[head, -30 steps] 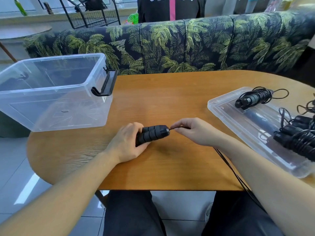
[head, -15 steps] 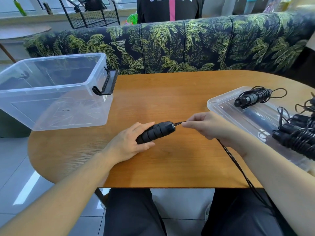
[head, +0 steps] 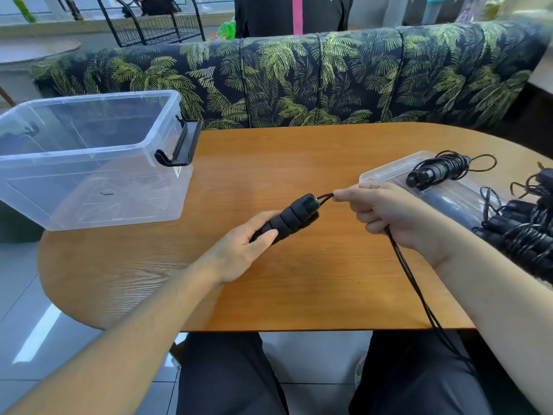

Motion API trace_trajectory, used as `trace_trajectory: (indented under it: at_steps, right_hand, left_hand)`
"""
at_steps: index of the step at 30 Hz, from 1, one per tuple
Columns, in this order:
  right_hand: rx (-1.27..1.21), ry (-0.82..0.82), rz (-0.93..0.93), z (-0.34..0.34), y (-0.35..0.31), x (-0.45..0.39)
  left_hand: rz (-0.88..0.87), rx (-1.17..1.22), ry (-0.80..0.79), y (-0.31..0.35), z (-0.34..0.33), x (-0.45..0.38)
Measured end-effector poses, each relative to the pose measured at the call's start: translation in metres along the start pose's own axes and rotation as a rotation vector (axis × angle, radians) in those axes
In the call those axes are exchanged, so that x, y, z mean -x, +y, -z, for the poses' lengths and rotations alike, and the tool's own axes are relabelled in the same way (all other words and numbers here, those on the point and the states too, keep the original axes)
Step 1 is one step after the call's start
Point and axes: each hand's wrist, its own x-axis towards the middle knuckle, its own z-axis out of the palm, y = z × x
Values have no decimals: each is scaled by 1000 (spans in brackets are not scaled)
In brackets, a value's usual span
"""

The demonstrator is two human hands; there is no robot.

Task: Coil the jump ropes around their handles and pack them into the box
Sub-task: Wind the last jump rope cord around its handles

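The black handles (head: 288, 217) with ribbed foam grips are lying pressed together, slanting toward one o'clock just above the middle of the wooden table (head: 269, 163). Thin black cords (head: 419, 295) are leaving their caps and trailing toward five o'clock over the table's edge. The left hand (head: 239, 250) is wrapping its fingers round the handles' lower end. The right hand (head: 389, 214), at three o'clock of the handles, is pinching the cords beside the caps. The clear box (head: 89, 157) is sitting at ten o'clock.
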Motion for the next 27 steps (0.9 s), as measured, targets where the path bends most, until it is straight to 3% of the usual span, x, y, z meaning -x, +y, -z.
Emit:
trace_trajectory:
  at_steps: [8, 14, 18, 22, 27]
  right_hand:
    - [-198, -134, -221, 11, -8, 3]
    - [-95, -20, -205, 7, -7, -2]
    - [-9, -25, -142, 9, -11, -1]
    - [-13, -4, -138, 11, -17, 2]
    - [22, 18, -79, 10, -22, 4]
  left_hand:
    - [153, 359, -106, 9, -2, 1]
    - [184, 460, -148, 17, -6, 0]
    - [204, 438, -182, 17, -6, 1]
    - [188, 229, -224, 18, -9, 2]
    - [228, 178, -89, 16, -19, -1]
